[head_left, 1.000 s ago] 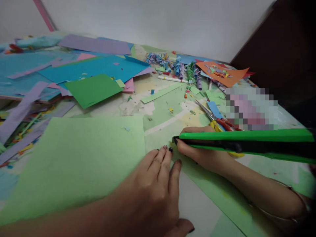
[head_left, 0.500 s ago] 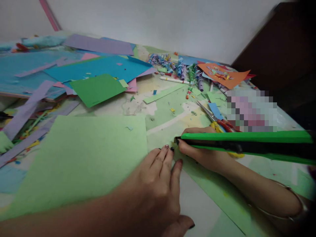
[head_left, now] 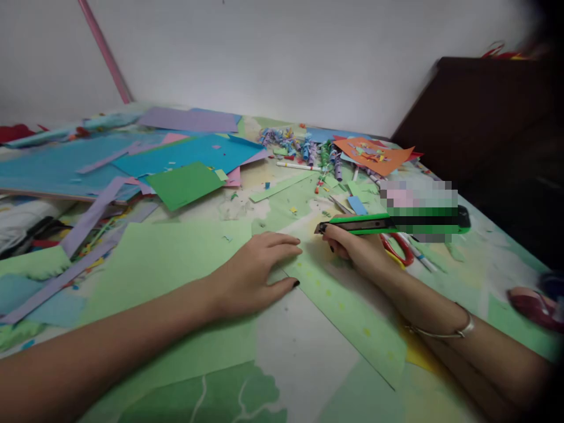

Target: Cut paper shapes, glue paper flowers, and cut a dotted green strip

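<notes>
My left hand (head_left: 253, 271) lies flat with its fingers stretched out on the right edge of a large light green paper sheet (head_left: 167, 264). My right hand (head_left: 359, 249) is closed around a green and black utility knife (head_left: 374, 224), whose tip points left, just above the table and close to my left fingertips. A narrower light green strip (head_left: 348, 305) runs under my right hand toward the near edge. A bracelet sits on my right wrist.
Blue, purple and dark green paper sheets (head_left: 185, 183) cover the far left. Curled paper bits and a marker (head_left: 299, 166) lie at the back, an orange sheet (head_left: 374, 155) beside them. Red-handled scissors (head_left: 399, 249) rest right of my hand. A dark cabinet (head_left: 484, 129) stands at the right.
The view pulled back and up. My left hand slid further onto the sheet's edge. The knife now appears smaller and further off, still in my right hand.
</notes>
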